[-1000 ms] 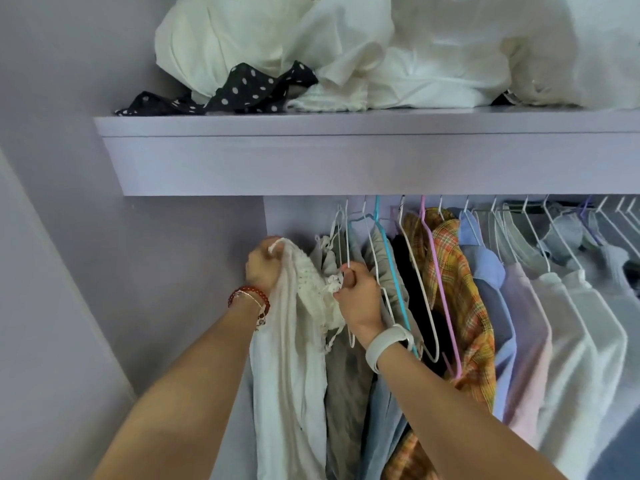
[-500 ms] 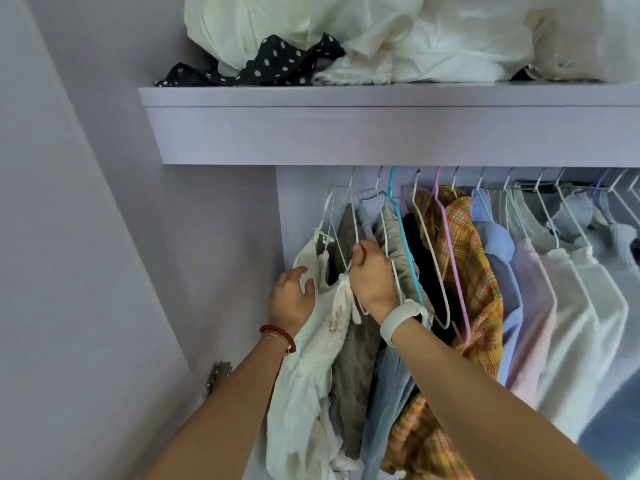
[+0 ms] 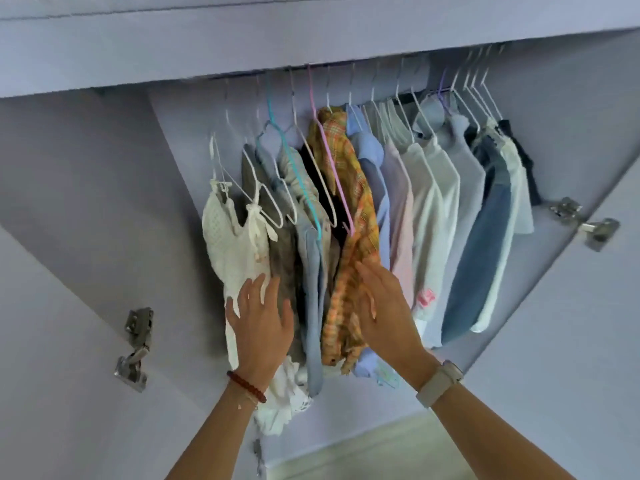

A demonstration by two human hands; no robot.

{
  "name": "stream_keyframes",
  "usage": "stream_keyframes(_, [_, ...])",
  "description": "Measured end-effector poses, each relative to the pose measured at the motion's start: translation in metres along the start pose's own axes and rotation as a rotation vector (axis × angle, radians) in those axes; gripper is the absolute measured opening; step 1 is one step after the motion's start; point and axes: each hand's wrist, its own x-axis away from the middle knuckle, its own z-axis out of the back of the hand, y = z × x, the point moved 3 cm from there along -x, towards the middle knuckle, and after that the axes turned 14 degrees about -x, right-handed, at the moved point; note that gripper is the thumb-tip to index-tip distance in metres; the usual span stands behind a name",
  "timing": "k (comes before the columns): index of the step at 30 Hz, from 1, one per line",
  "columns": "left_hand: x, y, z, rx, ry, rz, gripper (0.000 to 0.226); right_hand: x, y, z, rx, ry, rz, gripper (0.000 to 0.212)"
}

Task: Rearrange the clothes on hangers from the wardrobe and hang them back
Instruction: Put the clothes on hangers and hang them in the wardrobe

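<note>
Both hands are flat with a released grip: the left hand (image 3: 261,323) rests on the white lace top (image 3: 232,251), the right hand (image 3: 384,306) on the orange plaid shirt (image 3: 353,216). The clothes hang on wire hangers (image 3: 266,199) under the shelf, so this looks like smoothing; next, pick a hanger to lift off.

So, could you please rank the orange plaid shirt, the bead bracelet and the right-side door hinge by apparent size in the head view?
1. orange plaid shirt, clearly largest.
2. right-side door hinge and bead bracelet look alike; the bracelet is nearer the camera, so no ranking.

red bead bracelet (image 3: 246,387), pale wristwatch (image 3: 439,382), bare forearms
</note>
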Motion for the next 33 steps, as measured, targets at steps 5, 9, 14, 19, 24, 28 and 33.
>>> stream_keyframes(5, [0.074,0.095,-0.026,-0.011,-0.243,-0.252,0.045,0.118,0.062,0.094,0.342,-0.009,-0.305,0.042])
stream_keyframes(9, [0.132,0.218,-0.026,0.069,-0.328,-0.52,0.044,0.226,0.091,0.198,0.487,0.04,-0.581,0.046])
stream_keyframes(14, [0.23,0.39,-0.009,0.27,-0.392,-0.915,0.038,0.353,0.101,0.332,0.521,0.238,-0.848,0.047])
stream_keyframes(19, [0.332,0.543,0.032,0.421,-0.463,-1.275,0.034,0.479,0.092,0.441,0.503,0.559,-1.052,0.047])
stream_keyframes(24, [0.423,0.664,0.072,0.539,-0.524,-1.485,0.025,0.582,0.068,0.519,0.525,0.876,-1.259,0.042])
stream_keyframes(28, [0.481,0.738,0.088,0.599,-0.593,-1.676,0.029,0.641,0.052,0.558,0.55,1.058,-1.375,0.033])
stream_keyframes(33, [0.538,0.827,0.076,0.482,-0.704,-1.793,0.029,0.692,0.057,0.607,0.562,1.228,-1.47,0.033])
